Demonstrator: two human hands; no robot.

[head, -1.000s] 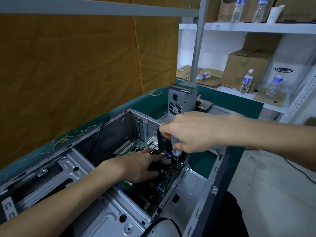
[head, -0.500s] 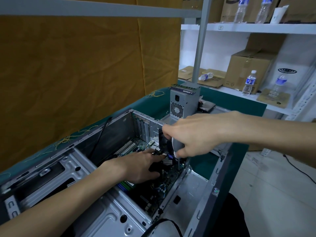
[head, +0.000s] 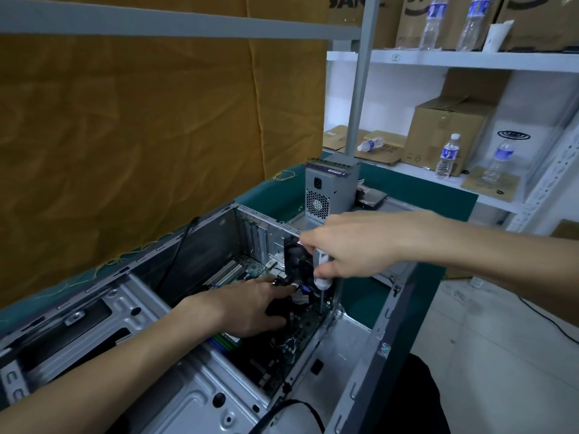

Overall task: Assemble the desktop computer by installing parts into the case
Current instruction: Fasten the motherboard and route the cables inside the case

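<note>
The left forearm comes from the lower left and the left hand (head: pixel 250 305) lies palm down, low, with fingers spread and slightly bent forward. The right arm comes from the right edge; the right hand (head: pixel 354 245) is higher, its fingers curled downward in a grip.

Right hand (head: pixel 354 245) grips a screwdriver (head: pixel 321 270) upright inside the case (head: pixel 369 349), left hand (head: pixel 250 305) beside it

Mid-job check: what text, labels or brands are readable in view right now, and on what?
"GAM", cut off by the frame edge: top-shelf box.
Black spiral logo, no words: white box.
Blue bottle labels: too small to read.
Shelf-edge tag: blurred.
Power supply sticker: unreadable.
Case sticker: unreadable.
</note>
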